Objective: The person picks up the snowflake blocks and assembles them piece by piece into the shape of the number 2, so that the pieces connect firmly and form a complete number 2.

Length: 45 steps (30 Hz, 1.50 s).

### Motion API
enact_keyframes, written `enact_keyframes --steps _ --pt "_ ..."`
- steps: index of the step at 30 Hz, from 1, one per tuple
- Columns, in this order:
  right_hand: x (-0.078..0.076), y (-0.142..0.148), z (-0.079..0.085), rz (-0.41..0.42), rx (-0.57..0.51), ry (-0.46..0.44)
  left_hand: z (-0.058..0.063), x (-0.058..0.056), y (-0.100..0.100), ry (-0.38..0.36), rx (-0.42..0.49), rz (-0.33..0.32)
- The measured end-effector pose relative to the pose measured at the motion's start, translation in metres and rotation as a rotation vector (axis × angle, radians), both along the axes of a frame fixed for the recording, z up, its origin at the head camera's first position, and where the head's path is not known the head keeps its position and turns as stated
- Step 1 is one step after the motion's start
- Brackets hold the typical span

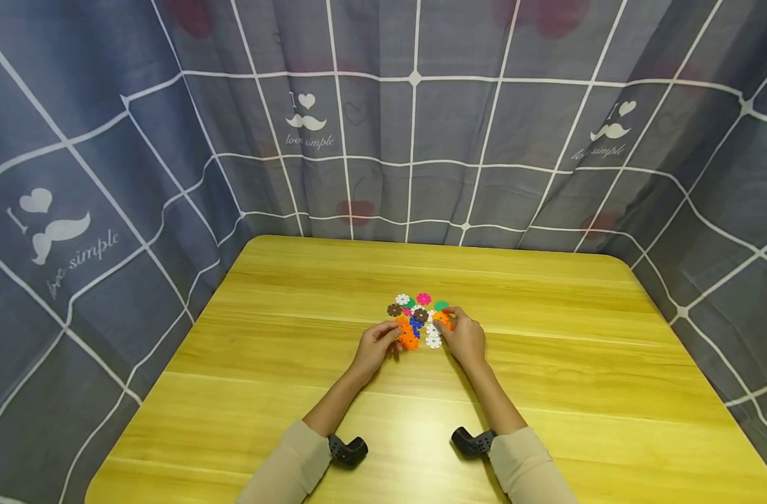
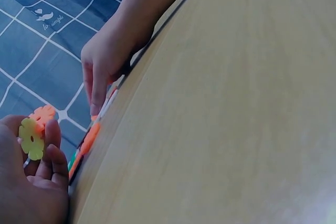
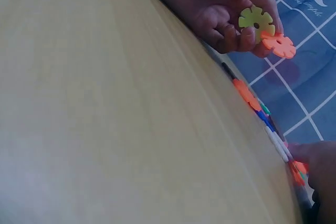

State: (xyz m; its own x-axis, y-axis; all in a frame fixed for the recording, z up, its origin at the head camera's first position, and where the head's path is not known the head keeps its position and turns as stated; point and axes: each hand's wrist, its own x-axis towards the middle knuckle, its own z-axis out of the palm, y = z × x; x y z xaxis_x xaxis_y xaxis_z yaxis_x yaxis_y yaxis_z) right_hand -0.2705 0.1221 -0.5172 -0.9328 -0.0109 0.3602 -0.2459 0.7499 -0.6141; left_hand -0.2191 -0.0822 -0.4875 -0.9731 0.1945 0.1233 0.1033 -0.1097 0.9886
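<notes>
Near the middle of the table, my left hand (image 1: 374,346) holds a yellow notched plastic disc (image 2: 31,139) and an orange notched disc (image 3: 279,45) that meets it at an angle, apparently slotted together. Both are raised off the tabletop. At the right side of a small pile, my right hand (image 1: 467,337) pinches another orange disc (image 1: 443,319) between thumb and index finger, low over the table. Between the hands lie loose discs of the same kind: orange (image 1: 410,341), blue (image 1: 416,323), white (image 1: 434,342), brown (image 1: 394,309), pink (image 1: 424,299) and green (image 1: 441,306), some overlapping.
The wood-grain table (image 1: 264,336) has rounded far corners. A grey-blue checked curtain (image 1: 377,126) hangs behind it and along both sides. Black wrist-worn devices (image 1: 348,452) stick out from both beige sleeves (image 1: 289,458) over the table.
</notes>
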Motion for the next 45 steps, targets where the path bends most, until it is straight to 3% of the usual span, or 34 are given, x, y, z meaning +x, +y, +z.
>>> enact_keyframes --steps 9,14,19,23,26,30,45 --pt "0.002 0.003 -0.004 0.012 -0.176 0.016 0.0 -0.001 -0.002 -0.033 0.054 0.031" --pt "0.003 0.003 -0.007 0.048 -0.296 0.09 -0.001 -0.001 -0.002 -0.048 0.068 0.016" --pt "0.01 -0.003 -0.009 0.222 -0.527 0.147 -0.002 -0.002 -0.002 -0.076 0.092 0.008" --pt "0.027 -0.015 0.001 0.406 -0.648 0.142 -0.001 -0.002 -0.001 -0.091 0.107 0.016" --pt "0.043 -0.024 0.013 0.5 -0.664 0.122 0.0 -0.002 -0.001 -0.095 0.11 0.014" --pt "0.054 -0.031 0.023 0.529 -0.662 0.088 0.002 -0.001 -0.001 -0.084 0.105 0.013" --pt "0.055 -0.034 0.022 0.516 -0.613 0.168 0.0 -0.002 -0.003 -0.058 0.073 -0.031"
